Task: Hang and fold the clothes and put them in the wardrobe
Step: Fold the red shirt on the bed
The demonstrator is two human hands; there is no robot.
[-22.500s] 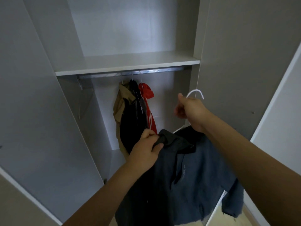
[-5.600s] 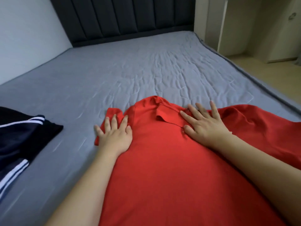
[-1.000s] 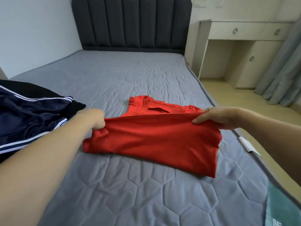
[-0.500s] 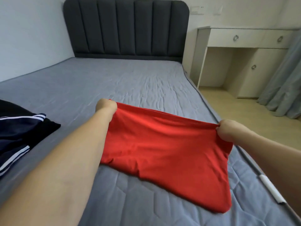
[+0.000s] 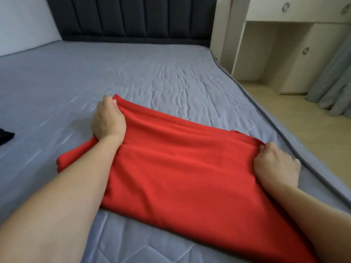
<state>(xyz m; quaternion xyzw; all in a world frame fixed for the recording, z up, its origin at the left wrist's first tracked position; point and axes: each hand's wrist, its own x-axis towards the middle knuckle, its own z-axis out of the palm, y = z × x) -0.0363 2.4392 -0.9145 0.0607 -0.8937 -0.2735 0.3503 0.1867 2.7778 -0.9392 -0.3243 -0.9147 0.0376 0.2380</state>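
Where both hands pinch its far corners, the red shirt [image 5: 182, 168] lies folded flat.

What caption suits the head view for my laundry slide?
Both hands, left and right, grip a folded red shirt on the grey mattress.

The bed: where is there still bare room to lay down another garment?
The grey mattress lies bare between the red shirt and the dark headboard, and leftward toward a dark garment at the edge. The near right is crowded: the left hand and right hand grip the shirt there.
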